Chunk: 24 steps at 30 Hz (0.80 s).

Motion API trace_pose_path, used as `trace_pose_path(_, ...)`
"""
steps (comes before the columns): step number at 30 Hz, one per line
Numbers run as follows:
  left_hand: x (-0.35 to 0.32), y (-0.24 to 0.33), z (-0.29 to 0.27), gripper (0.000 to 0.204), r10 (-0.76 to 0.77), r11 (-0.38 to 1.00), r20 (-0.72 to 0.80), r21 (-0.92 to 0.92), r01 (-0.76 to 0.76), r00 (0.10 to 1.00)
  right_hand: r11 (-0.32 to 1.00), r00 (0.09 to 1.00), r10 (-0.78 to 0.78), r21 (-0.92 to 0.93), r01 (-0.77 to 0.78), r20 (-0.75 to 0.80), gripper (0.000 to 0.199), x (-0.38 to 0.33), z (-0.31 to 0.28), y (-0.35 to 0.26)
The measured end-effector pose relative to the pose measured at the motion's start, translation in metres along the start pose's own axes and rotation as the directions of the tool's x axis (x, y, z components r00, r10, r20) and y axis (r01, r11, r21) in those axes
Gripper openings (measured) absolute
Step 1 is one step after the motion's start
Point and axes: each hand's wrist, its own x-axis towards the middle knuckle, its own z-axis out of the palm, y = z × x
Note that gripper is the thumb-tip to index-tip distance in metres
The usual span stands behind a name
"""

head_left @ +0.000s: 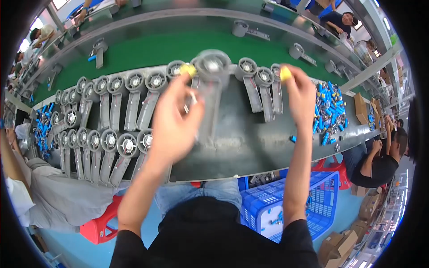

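My left hand (176,118), with a yellow cover on a fingertip, is curled at the side of a grey handheld fan body (212,96). This fan body is motion-blurred and looks larger than the others, so its exact contact with my fingers is hard to see. Something small and white shows between the thumb and fingers. My right hand (300,91), also with a yellow-covered fingertip, is closed beside the rim of another grey fan body (277,91); whatever it pinches is hidden. Two similar fan bodies (264,96) lie just left of it.
Rows of grey fan bodies (107,143) cover the table's left. Blue cylindrical cells with wires (330,109) are heaped at right, others (44,129) at far left. Beyond runs a green conveyor (178,42) carrying fan bodies. A blue crate (263,198) stands below; co-workers sit at both sides.
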Motion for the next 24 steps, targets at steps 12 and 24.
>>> trace_pose_path(12,0.261,-0.153,-0.047,0.058,0.250,0.806,-0.084,0.570,-0.159,0.965,0.604,0.958,0.051,-0.772,0.196,0.284,0.075,0.241,0.080,0.180)
trace_pose_path(24,0.224,-0.080,-0.080,0.048,0.179,0.650,0.016,0.749,-0.130,0.984,0.710,0.971,0.016,-0.686,0.157,0.239,0.043,0.191,0.071,0.094)
